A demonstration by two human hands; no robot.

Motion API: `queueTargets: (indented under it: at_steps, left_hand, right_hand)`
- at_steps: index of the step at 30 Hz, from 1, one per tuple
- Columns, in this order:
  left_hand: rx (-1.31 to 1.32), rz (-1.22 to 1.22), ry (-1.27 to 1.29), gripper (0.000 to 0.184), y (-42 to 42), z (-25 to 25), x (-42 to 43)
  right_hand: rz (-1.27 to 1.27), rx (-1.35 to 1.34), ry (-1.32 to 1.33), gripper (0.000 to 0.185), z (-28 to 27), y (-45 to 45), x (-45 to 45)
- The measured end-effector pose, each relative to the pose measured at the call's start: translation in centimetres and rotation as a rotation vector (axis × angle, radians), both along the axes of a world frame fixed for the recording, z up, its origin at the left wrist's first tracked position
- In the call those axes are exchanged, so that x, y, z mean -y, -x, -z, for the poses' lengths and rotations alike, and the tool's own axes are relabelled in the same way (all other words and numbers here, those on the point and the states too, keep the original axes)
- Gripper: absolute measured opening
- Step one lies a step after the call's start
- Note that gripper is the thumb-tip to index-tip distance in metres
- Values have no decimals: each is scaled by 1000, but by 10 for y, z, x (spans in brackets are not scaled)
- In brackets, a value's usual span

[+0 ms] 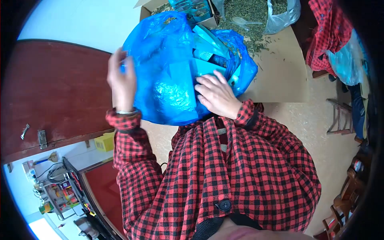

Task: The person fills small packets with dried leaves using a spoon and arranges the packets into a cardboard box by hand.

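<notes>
A large blue plastic bag (156, 80) stands in front of me with its mouth turned to the right. Light blue flat pieces that look like packets or small boxes (210, 44) fill the opening. My right hand (216, 94) rests on the contents near the bag's front edge, fingers stretched out and slightly apart. At the bag's left side is my left hand (121, 82), raised with thumb and fingers apart; I cannot tell whether it touches the plastic.
Behind the bag, dried leafy bits (250, 14) lie on a cardboard sheet (280, 72) with a clear plastic spoon (246, 22) and a clear bag (283, 18). A box with blue packets (196, 10) stands at the back. A dark red door (56, 92) is left, a wooden stool (340, 116) right.
</notes>
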State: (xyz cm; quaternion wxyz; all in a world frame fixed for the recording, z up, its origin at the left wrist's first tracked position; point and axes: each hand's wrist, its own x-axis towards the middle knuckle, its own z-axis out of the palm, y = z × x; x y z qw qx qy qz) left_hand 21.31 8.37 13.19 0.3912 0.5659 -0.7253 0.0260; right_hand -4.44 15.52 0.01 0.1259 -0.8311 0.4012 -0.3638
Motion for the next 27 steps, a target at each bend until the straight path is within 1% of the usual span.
queueTargets:
  at_steps: [2,3,4,5,6,7,9,10,12,13,15,16,17,19,20,21,22,23,24,26,27]
  left_hand:
    - [121,317,-136,40,51,21,-6]
    - [233,438,-169,42,72,30,-7]
    - [351,560,-197,44,87,35,-5]
    - [343,561,-181,44,91,47,-1]
    - [396,539,-212,44,91,67,2]
    - [451,518,-244,45,89,85,6]
    - [447,528,-252,45,81,102,12]
    - [444,528,-274,45,76,109,14]
    - [440,529,-290,45,65,124,18]
    - [421,537,-304,44,58,133,20]
    - [379,548,-333,44,44,142,25]
    - [374,548,-328,44,39,138,29]
    - [326,607,-402,43,33,134,35]
    - [221,728,-550,41,34,116,44]
    - [206,729,-544,41,41,109,51]
    - [217,727,-631,40,55,80,58]
    - [232,723,-718,40,69,53,65]
    - [249,719,-807,39,80,42,73]
    - [244,716,-804,39,91,47,83]
    - [24,678,-767,38,120,67,101]
    - [28,685,-763,38,130,79,104]
  right_hand:
    - [-97,52,-23,25,9,-5,0]
    - [-100,38,-16,25,5,-1,4]
    - [-103,84,-229,25,-1,7,12]
    - [-100,131,-441,26,-8,18,20]
    - [-93,181,-654,27,-11,27,30]
    - [-84,176,-644,27,-10,37,41]
    - [248,161,-368,29,-5,55,72]
    - [256,160,-360,29,2,55,89]
    - [433,190,-31,28,22,51,116]
    - [435,190,-26,28,27,49,120]
    - [506,43,-78,29,33,45,126]
    - [541,-34,-104,30,33,44,128]
    - [543,-40,-97,30,34,45,131]
    - [511,-46,-146,30,34,47,129]
    - [491,-55,-171,30,34,50,129]
    - [486,-71,-166,30,33,51,129]
    - [485,-56,-230,28,31,52,131]
    - [485,-38,-295,26,30,51,132]
    - [486,-16,-362,25,30,50,131]
    - [503,25,-350,23,34,49,131]
    - [524,70,-337,22,36,50,131]
